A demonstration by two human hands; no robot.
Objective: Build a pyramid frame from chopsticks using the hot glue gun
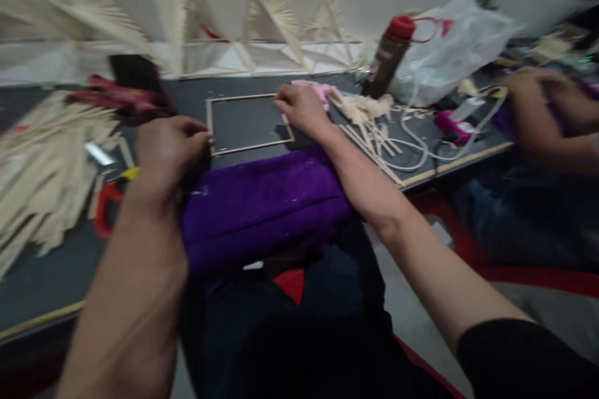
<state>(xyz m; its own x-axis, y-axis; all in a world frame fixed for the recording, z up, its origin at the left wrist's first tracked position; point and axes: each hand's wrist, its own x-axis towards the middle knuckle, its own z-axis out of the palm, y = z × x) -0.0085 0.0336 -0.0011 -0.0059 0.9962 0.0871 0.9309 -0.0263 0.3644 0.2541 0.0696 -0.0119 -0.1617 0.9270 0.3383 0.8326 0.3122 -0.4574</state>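
A thin rectangular frame of pale wooden sticks (pixel 243 98) lies on the dark table before me. At its left side, my left hand (pixel 171 146) is closed, with thumb and finger pinching the stick there. My right hand (pixel 299 109) grips the frame's right side near the far corner, fingers curled over it. Between my forearms, a folded purple cloth (pixel 266 199) covers the table's near edge and hangs toward my lap. Just behind my right hand sits a pink object (pixel 318 92), partly hidden.
Piled wooden sticks (pixel 47 181) and red-handled scissors or pliers (pixel 108 202) lie left. Fan-like stick structures (pixel 276 19) lean along the wall. Rightward are loose sticks (pixel 369 143), a red-capped bottle (pixel 390 53), a plastic bag (pixel 453 43) and a white cord (pixel 416 165). Another person's arm (pixel 538 118) rests far right.
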